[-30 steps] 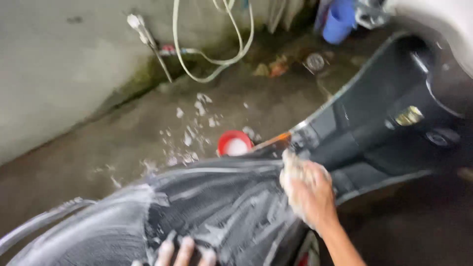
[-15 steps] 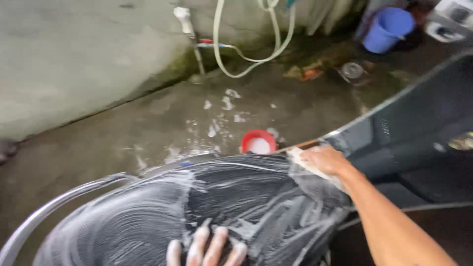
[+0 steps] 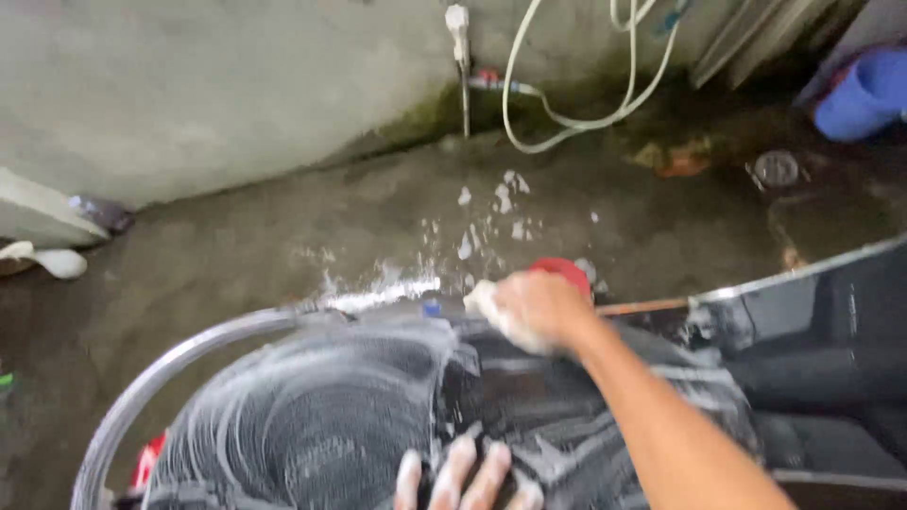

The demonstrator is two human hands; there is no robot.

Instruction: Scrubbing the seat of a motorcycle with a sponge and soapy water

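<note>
One soapy sponge (image 3: 489, 310) was clenched in the right hand (image 3: 539, 308) on the far edge of one black lathered seat (image 3: 378, 416); the left hand's (image 3: 468, 482) fingers were spread flat there.

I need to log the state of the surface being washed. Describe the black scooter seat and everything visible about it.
The black scooter seat fills the lower frame, long and rounded, its vinyl-looking cover smeared with white soap suds in curved wipe streaks. A silver grab rail curves around its left end. The right hand presses a soapy sponge on its upper edge; the left hand rests fingers spread on the near side. Its lower part runs out of frame.
</note>
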